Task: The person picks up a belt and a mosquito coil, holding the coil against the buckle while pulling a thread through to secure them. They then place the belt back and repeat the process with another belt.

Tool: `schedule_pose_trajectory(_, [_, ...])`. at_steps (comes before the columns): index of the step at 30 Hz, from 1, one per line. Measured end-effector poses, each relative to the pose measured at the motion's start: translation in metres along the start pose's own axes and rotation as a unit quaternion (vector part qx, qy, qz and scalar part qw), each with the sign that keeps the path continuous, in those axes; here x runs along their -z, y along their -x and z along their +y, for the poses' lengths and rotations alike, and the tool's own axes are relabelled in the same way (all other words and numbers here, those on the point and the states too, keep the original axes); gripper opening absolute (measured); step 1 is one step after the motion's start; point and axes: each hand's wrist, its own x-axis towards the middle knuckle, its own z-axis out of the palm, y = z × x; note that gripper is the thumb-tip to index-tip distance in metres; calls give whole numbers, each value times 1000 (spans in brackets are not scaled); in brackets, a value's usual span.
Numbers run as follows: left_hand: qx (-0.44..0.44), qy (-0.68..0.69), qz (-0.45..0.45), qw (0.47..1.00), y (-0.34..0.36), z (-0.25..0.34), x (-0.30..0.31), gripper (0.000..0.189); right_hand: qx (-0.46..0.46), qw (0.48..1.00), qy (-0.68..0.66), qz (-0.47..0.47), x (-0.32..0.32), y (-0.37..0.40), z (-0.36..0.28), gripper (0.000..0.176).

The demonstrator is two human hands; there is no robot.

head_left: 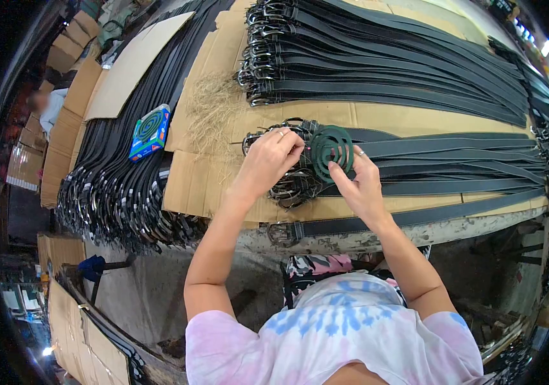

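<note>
A dark green spiral coil (332, 153) is held up in front of me by my right hand (362, 186), its thumb and fingers closed on the coil's right side. Just left of the coil is my left hand (273, 159), its fingers pinched together; what they hold, if anything, is too small to make out. Beneath both hands lie black belts (441, 153) with metal buckles (292, 191), spread over cardboard (213, 168). A blue box (151, 133) with a green spiral printed on it rests on the belts at the left.
Rows of black belts (377, 58) lie at the back. More belts (117, 199) are piled at the left, partly under a cardboard sheet (136, 64). Dry straw-like fibres (213, 106) lie on the cardboard. Another person (51, 109) is at the far left. A single belt (415, 217) lies along the near edge.
</note>
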Motion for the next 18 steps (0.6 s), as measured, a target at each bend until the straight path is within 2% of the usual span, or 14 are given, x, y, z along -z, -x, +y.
schedule_pose_trajectory(12, [24, -8, -4, 1000, -1, 4, 3, 12, 16, 1000, 20, -7, -2, 0, 2, 13])
schedule_pose_trajectory(15, [42, -44, -5, 998, 1, -3, 11, 15, 16, 999, 25, 16, 1, 2, 0, 13])
schedule_pose_trajectory(18, [6, -104, -1, 995, -1, -2, 16, 20, 21, 999, 16, 31, 6, 4, -3, 14])
